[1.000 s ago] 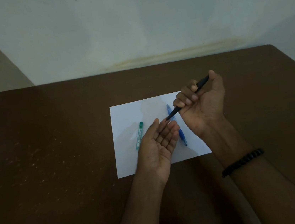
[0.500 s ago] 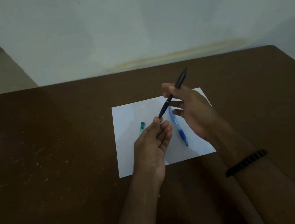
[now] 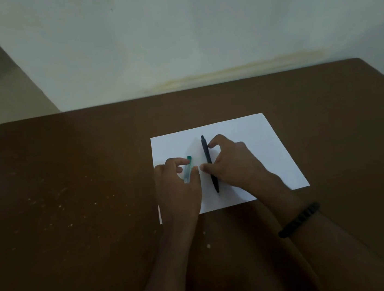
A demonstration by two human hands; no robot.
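Looks roughly midway, with black pen (image 3: pixel 208 160) flat on paper (image 3: pixel 244 129) though pinched in right hand (image 3: pixel 231 162) fingers, green tube (image 3: pixel 187 170) just beside them pinched in left hand (image 3: pixel 179 188) fingers.

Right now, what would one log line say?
left hand pinches green tube | right hand holds black pen flat on paper | paper on table
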